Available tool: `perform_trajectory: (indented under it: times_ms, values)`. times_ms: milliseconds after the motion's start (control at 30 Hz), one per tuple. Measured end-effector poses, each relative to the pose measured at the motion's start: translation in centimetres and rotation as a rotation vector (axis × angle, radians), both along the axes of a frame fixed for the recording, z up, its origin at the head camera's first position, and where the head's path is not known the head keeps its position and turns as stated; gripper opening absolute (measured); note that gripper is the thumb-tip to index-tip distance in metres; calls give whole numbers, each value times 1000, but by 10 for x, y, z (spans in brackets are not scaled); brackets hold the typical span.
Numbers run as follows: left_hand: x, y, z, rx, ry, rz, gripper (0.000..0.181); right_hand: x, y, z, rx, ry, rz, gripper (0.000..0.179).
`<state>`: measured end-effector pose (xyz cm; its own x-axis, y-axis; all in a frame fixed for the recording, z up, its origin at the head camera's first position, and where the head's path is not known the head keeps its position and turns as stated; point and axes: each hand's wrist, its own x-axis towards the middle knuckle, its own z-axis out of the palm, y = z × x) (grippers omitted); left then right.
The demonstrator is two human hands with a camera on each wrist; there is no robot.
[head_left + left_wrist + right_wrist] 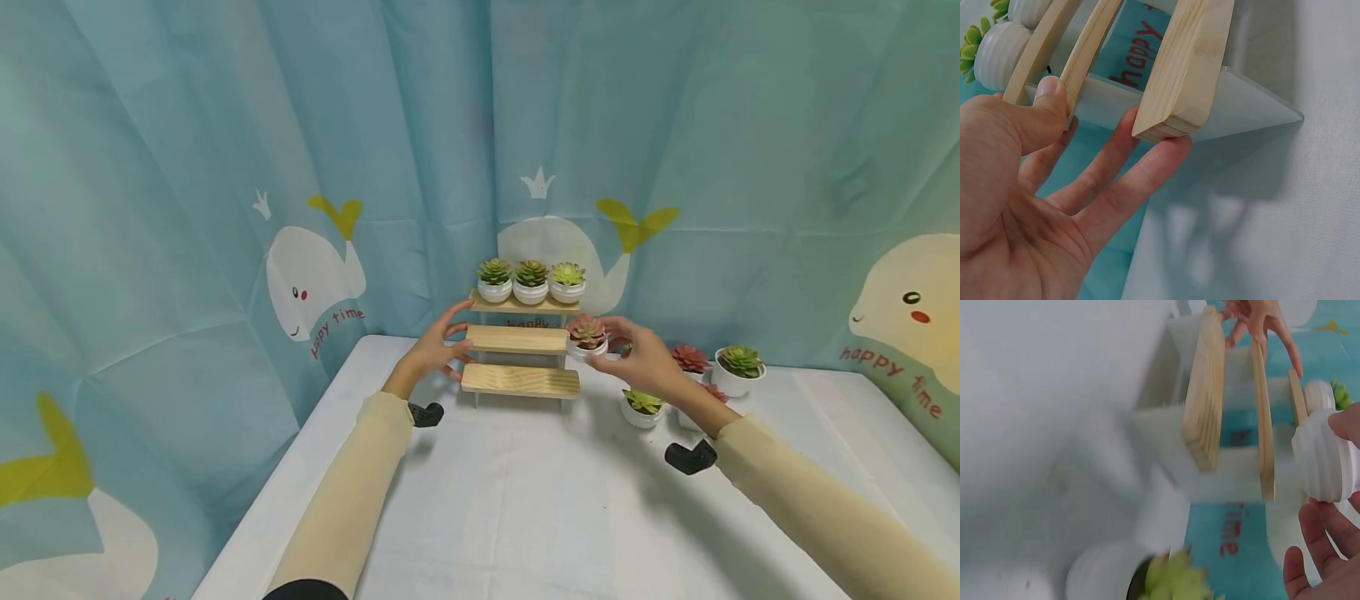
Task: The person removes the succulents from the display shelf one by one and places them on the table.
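"White pot (587, 352) first: where do we have it?"

"By the right end of the middle shelf (517, 339), pink plant (587, 330) on top, gripped in our right fingers (1315, 534). We cannot tell whether it touches the wood."

"And our left fingers (1138, 181)?"

"Spread, not closed round anything, touching the left ends of the lower two shelves. We judge that they steady the stand (517, 378)."

"So which step are we on?"

"Probably starting the middle shelf, since three pots (531, 294) already sit in a row on the top shelf (540, 308). Our next move would call for bringing the pot inward over the wood, lowering it level and letting go without nudging the stand."

"What lies around us?"

"Our table (525, 508) is white, with soft shadows under both arms. Four more pots (735, 385) stand on it at right, one partly behind our right wrist. Beyond hangs a blue curtain (420, 125) printed with whales (311, 283) and 'happy time'."
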<state>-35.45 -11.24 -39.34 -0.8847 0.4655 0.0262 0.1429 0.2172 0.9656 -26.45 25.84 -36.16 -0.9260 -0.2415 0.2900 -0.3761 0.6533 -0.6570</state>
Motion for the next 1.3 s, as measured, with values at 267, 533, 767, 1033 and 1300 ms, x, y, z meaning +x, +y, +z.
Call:
perform_trajectory:
  times_ms: [267, 533, 767, 1033, 1300]
  values:
    - [0, 0, 0, 2, -7, 5, 76, 16, 38, 3, 44, 4, -63, 65]
    - [0, -1, 1, -4, 16, 1, 76, 27, 66, 3, 36, 7, -98, 65]
    - [0, 0, 0, 1, -5, 2, 76, 36, 91, 0, 42, 35, -153, 64]
    - [-1, -1, 1, 8, -9, 0, 76, 46, 118, -4, 51, 34, -202, 67]
    - [-1, -1, -1, 8, -17, 2, 76, 60, 143, -10, 41, 20, -258, 67]
